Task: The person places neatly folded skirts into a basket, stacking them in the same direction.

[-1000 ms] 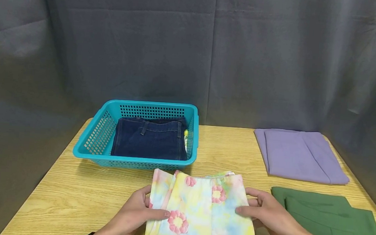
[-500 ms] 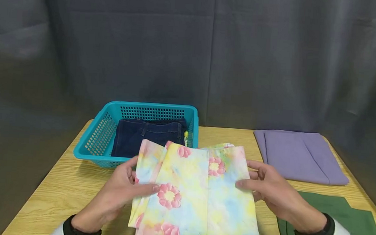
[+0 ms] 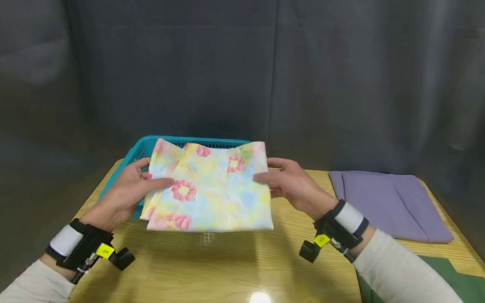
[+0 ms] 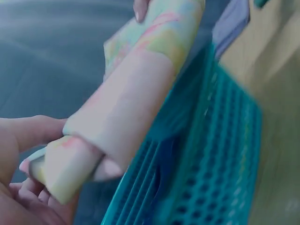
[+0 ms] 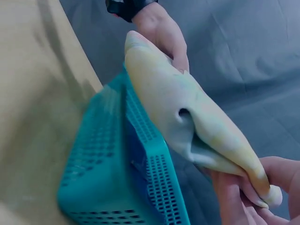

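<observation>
A folded flower-print cloth (image 3: 214, 192), pastel yellow, blue and pink, hangs between my two hands in the head view. My left hand (image 3: 128, 188) pinches its left edge, thumb on the near face and fingers behind. At the right edge my right hand (image 3: 292, 185) holds it the same way. Below and behind the cloth stands a teal plastic basket (image 3: 176, 139), mostly covered from the head camera. Both wrist views show the cloth (image 5: 164, 89) held above the basket (image 4: 220, 154), apart from its rim. Something dark blue (image 5: 136, 161) lies inside the basket.
A folded purple cloth (image 3: 386, 206) lies at the back right of the wooden table (image 3: 216, 281). In front of it is a folded green cloth (image 3: 465, 289), partly hidden by my right forearm. A dark grey curtain (image 3: 336, 83) hangs behind the table.
Both hands have lifted the flower-print cloth and carried it forward and left, from the table's front to over the basket. The cloth now hides the dark blue jeans seen in the basket earlier.
</observation>
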### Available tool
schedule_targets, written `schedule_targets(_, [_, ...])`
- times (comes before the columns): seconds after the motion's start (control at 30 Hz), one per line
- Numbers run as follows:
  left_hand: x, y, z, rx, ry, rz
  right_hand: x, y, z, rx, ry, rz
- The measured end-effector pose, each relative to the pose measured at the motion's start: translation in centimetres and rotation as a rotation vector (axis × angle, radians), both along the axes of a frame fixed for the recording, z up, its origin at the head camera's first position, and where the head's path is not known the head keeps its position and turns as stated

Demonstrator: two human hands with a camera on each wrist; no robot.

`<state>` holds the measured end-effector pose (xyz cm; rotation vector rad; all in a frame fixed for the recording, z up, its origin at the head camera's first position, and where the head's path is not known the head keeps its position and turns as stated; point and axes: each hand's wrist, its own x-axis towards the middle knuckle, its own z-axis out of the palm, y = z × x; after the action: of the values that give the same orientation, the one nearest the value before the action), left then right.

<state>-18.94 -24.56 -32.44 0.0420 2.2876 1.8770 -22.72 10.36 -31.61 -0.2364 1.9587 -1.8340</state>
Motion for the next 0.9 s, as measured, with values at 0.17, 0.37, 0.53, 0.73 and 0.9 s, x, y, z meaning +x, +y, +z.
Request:
schedule_targets(0.17, [-2.9, -1.9, 0.8, -0.098, -0.009, 0.05, -2.4, -2.5, 0.2, 0.008, 0.003, -0.033])
schedule_targets(0.37, [-5.7, -3.3, 0.7, -0.212, 0.002, 0.113, -4.7, -5.0, -0.3, 0.109, 0.025, -0.074])
schedule_targets(0.53, [-6.7, -3.4, -0.4, -0.299, -0.028, 0.178, -6.0, -7.0, -0.8, 0.206, 0.034, -0.093])
schedule_targets(0.73, [-7.3, -3.2, -1.7, -0.319, -0.072, 0.214, -6.4, -8.3, -1.6, 0.289, 0.069, -0.098])
schedule_targets(0.9, [-7.4, -3.1, -2.5, -0.304, -0.139, 0.224, -6.2, -8.9, -2.3, 0.422, 0.122, -0.125])
